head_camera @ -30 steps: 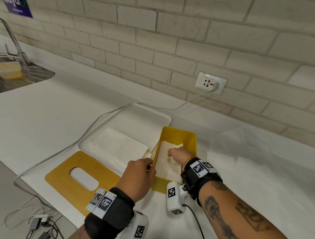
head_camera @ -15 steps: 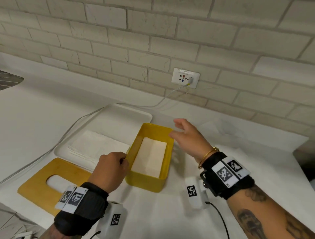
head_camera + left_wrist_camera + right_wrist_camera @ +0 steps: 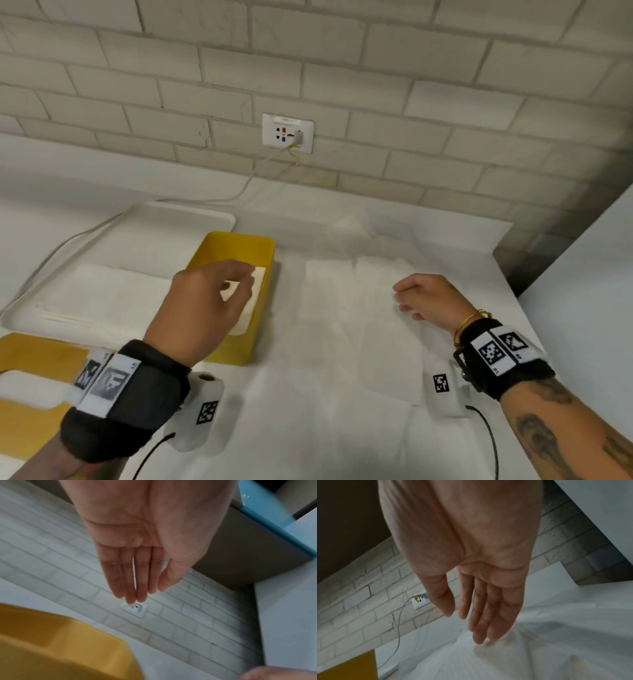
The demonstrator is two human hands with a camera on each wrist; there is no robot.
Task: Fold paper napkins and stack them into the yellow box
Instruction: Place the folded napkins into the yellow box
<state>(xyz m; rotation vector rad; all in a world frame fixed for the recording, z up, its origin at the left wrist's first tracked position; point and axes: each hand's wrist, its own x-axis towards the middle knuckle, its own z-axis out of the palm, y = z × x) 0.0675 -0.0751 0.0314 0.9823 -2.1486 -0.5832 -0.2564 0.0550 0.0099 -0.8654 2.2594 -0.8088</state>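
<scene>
The yellow box (image 3: 236,246) stands on the white counter with a folded napkin (image 3: 257,286) lying flat inside it. My left hand (image 3: 219,298) hovers over the box's near half, fingers relaxed and empty; the left wrist view shows the left hand (image 3: 137,588) with straight fingers above the yellow box (image 3: 60,649). To the right of the box, unfolded napkins (image 3: 342,301) lie spread on the counter. My right hand (image 3: 411,294) hangs just over their right part, open and holding nothing. In the right wrist view the right hand (image 3: 464,615) has its fingertips close to the napkins (image 3: 547,649).
A white tray (image 3: 191,219) left of the box holds a stack of napkins (image 3: 102,294). A yellow lid (image 3: 30,349) with a cutout lies at the near left. A cable runs from the wall socket (image 3: 287,133) along the counter. A white panel (image 3: 582,308) bounds the right side.
My left hand let go of the box's left rim and rose over the box. My right hand swung right, away from the box to above the spread napkins. The view turned right.
</scene>
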